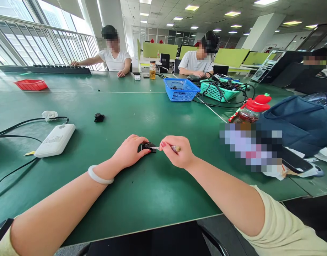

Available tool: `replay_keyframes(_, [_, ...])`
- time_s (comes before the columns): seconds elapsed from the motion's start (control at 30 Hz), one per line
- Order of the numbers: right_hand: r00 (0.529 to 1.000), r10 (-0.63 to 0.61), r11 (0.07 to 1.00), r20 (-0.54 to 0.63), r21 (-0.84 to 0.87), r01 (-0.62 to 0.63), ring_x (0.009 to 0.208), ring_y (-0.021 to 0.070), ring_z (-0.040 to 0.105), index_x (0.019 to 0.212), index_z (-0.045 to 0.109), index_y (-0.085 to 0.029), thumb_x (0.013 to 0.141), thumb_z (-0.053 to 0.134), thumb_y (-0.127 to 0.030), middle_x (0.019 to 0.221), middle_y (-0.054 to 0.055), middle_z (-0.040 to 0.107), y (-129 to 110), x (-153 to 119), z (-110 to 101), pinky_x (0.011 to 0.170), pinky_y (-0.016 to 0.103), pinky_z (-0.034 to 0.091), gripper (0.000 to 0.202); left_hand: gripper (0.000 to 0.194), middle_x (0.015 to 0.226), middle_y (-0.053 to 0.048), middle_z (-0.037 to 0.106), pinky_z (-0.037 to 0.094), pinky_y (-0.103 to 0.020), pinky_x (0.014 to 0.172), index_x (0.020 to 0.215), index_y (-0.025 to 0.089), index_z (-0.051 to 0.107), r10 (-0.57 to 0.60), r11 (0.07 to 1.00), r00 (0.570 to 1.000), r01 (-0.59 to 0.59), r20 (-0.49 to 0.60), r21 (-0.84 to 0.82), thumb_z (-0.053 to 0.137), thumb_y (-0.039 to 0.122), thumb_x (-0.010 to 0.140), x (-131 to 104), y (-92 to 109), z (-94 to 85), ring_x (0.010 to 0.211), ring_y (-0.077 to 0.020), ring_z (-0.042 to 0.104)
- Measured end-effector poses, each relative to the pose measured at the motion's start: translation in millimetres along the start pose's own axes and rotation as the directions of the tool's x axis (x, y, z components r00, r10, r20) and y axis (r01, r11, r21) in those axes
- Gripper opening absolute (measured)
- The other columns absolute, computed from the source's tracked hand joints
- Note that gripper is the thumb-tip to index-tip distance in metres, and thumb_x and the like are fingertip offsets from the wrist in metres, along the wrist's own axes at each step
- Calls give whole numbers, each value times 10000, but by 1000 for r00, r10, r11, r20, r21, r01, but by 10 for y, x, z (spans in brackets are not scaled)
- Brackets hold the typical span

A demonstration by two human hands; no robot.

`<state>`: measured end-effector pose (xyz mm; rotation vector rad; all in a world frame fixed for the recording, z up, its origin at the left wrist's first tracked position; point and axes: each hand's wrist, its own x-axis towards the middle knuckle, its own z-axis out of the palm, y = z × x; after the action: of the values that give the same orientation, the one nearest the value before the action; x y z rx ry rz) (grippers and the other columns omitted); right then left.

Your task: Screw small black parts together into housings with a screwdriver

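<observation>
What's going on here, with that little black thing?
Someone's left hand is holding the black part on the green table. The right hand grips a thin tool, its tip at the part. Another black piece lies farther off to the left, and a blue basket sits across the table.

A small black part is resting on the green table; a slim, tan-ended tool is pointing leftward at it.
</observation>
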<state>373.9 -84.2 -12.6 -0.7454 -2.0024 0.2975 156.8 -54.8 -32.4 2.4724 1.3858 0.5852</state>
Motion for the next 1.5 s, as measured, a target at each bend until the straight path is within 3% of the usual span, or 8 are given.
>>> replay_keyframes(0.33, [984, -155, 978, 86, -127, 165, 497, 97, 442, 640, 511, -207, 964, 411, -262, 552, -22, 540, -2, -13, 46, 526, 234, 361, 343, 320, 1091, -73, 723, 488, -475, 985, 1056, 231, 672, -8, 1000, 1000, 8, 11, -6, 542, 464, 880, 2, 6, -4, 1133, -310, 574])
replay_keyframes(0.53, [814, -437, 776, 383, -298, 557, 524, 125, 469, 659, 564, -202, 945, 500, -408, 561, -13, 528, -70, -77, 243, 524, 269, 316, 358, 281, 1109, -64, 723, 483, -468, 999, 1079, 229, 666, -6, 1000, 1000, 6, 6, -5, 551, 333, 844, 2, -13, 4, 1148, -301, 567])
replay_keyframes(0.63, [767, -470, 730, 437, -295, 616, 522, 124, 466, 653, 568, -196, 957, 497, -415, 556, -15, 516, -68, -77, 255, 532, 269, 309, 382, 288, 1119, -63, 721, 482, -466, 1000, 1092, 227, 662, -5, 1000, 1000, 5, 7, 0, 544, 331, 851, -2, -14, 6, 1150, -298, 564])
replay_keyframes(0.77, [864, -419, 828, 279, -273, 489, 504, 101, 449, 633, 575, -194, 971, 472, -316, 547, -22, 520, -8, -30, 128, 522, 250, 312, 374, 302, 1119, -69, 719, 480, -469, 1003, 1090, 226, 661, -9, 1000, 1000, 9, 16, -10, 539, 389, 867, -2, -1, -3, 1152, -303, 564])
replay_keyframes(0.93, [988, -124, 985, 95, -107, 134, 498, 97, 453, 680, 611, -194, 1029, 382, -355, 554, -15, 542, 76, -12, 20, 527, 228, 371, 448, 342, 1111, -76, 717, 487, -472, 986, 1087, 227, 653, -19, 1000, 999, 20, 36, -20, 541, 480, 885, 8, 9, -10, 1136, -311, 573])
replay_keyframes(1.03, [997, -68, 995, 41, -70, 71, 494, 99, 457, 662, 603, -195, 1038, 363, -401, 541, -15, 530, 94, -23, 38, 522, 227, 378, 491, 336, 1133, -74, 712, 485, -469, 990, 1103, 231, 647, -14, 1000, 999, 14, 40, -19, 537, 469, 893, 11, 5, -7, 1140, -308, 573])
replay_keyframes(1.27, [955, -263, 943, 138, -174, 285, 479, 109, 418, 649, 561, -211, 1004, 406, -320, 526, -21, 499, 82, -34, 68, 522, 256, 342, 402, 333, 1134, -72, 713, 481, -475, 1001, 1102, 236, 655, 2, 999, 999, 0, 37, -42, 521, 456, 890, 3, 4, -10, 1134, -303, 578])
replay_keyframes(1.5, [968, -222, 962, 116, -139, 237, 481, 111, 477, 614, 519, -209, 962, 399, -228, 524, -12, 538, 55, -16, 28, 521, 262, 365, 368, 353, 1131, -81, 710, 483, -472, 994, 1098, 227, 647, 3, 999, 999, -2, 38, -39, 520, 493, 903, 7, -7, 4, 1138, -304, 576])
